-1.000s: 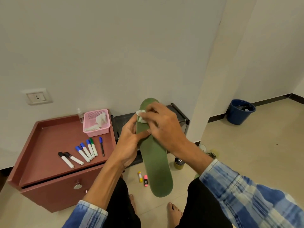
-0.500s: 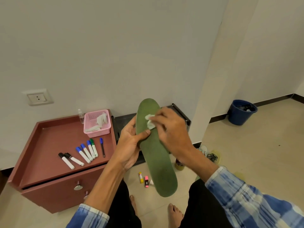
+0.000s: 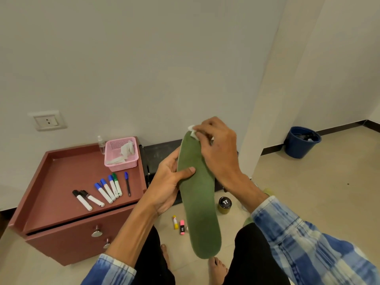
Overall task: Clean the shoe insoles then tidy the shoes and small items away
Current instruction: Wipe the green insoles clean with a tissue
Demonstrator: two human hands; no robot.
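Head view looks down on a long green insole (image 3: 199, 204) held upright at the centre of the frame, its felt-like face toward the camera, rounded toe at the top, heel low between the knees. The left hand (image 3: 166, 187) grips its left edge, thumb pressed flat across the green face and fingers curled behind. The right hand (image 3: 218, 149) pinches a small crumpled white tissue (image 3: 192, 133) against the toe end, fingers bent tightly round it.

At the lower left of the frame stands a reddish-brown cabinet (image 3: 61, 177) with a raised lip round its smooth top and two round metal knobs on its front. On the top lie six fat white markers (image 3: 107, 191) with black, blue and green caps, side by side, and a thin blue-capped pen (image 3: 127, 184) just right of them. Behind these sits a pink plastic mesh basket (image 3: 128, 163) holding white tissues, with a small clear spray bottle (image 3: 101, 143) touching its left corner.

On the pale tiled floor, low centre, lie a yellow highlighter (image 3: 175, 222) and a pink highlighter (image 3: 182, 227) near each other, and a squat jar (image 3: 224, 205) with a black lid just right of the insole. A round blue bucket (image 3: 301, 141) stands at the right edge against the wall.
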